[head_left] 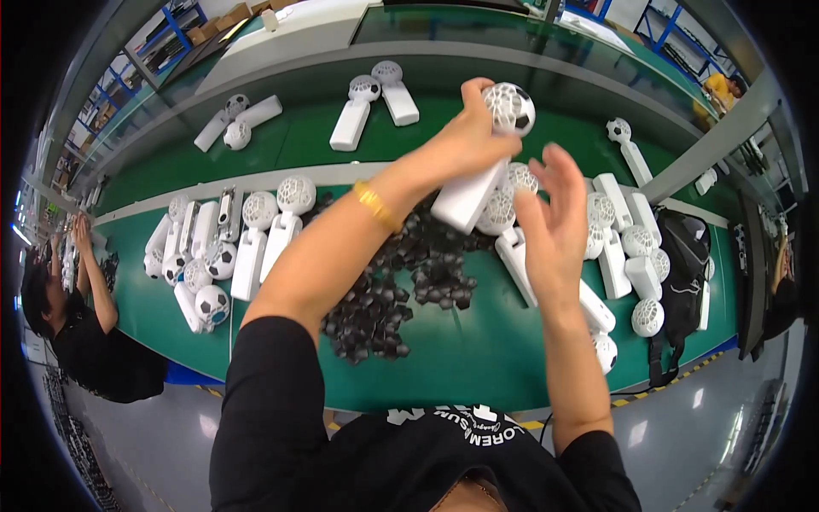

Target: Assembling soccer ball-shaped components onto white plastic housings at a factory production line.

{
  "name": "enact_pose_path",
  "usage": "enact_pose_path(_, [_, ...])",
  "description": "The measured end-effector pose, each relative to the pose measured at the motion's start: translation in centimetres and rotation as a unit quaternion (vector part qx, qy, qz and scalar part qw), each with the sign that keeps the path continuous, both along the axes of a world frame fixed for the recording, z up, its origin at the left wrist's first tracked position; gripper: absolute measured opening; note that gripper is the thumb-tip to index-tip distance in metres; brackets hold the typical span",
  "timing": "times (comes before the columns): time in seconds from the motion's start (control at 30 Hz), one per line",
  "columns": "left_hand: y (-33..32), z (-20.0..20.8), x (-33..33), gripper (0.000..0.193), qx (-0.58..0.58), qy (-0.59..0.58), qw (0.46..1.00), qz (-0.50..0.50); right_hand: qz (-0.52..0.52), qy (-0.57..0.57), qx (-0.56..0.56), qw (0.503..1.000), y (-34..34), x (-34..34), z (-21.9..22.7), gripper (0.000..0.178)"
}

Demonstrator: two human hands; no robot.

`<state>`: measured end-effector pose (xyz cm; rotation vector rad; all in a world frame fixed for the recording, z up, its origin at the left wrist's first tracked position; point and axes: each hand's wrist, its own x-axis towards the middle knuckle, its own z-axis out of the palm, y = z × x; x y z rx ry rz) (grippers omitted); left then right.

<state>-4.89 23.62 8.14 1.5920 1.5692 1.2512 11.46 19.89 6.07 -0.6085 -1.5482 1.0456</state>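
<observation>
1. The left hand (478,141) is gripping a white handheld device (467,198) above the counter (478,375), its fingers wrapping around the narrow part just below the ball-shaped head (509,109).
2. The held device is slanting, its black-and-white lattice head pointing away from the person and its boxy body reaching down toward the near left, over the far part of a pile of small black pieces (367,311).
3. The right hand (554,226) is hovering just to the right of the device, its fingers standing wide of the thumb and blurring slightly.
4. A gold band (375,203) is circling the left wrist.
5. The black pieces are lying loosely heaped between the forearms.
6. Similar white devices are crowding the counter in a left group (247,260) and a right group (612,260), the latter partly hiding behind the right hand.
7. A black bag (680,294) is lying beside the right group.
8. More devices (350,125) are resting on the green strip (294,149) beyond.
9. A person in black (98,358) is working at the left.
</observation>
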Motion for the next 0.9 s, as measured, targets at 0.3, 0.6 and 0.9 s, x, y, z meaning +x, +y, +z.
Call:
enact_pose_path(0.3, [15.6, -7.8, -7.9, 0.058, -0.025, 0.253, 0.945, 0.203, 0.116, -0.196, 0.013, 0.973, -6.9, 4.9, -4.0, 0.021])
enact_pose_path(0.6, [12.0, -9.7, -8.9, 0.037, -0.122, 0.447, 0.84, 0.281, 0.145, -0.226, 0.003, 0.963, -7.3, 4.7, -5.5, 0.013])
enact_pose_path(0.9, [5.6, -6.0, -9.3, 0.062, 0.043, 0.194, 0.951, 0.236, 0.111, -0.168, -0.03, 0.979, -6.8, 5.8, -4.1, 0.013])
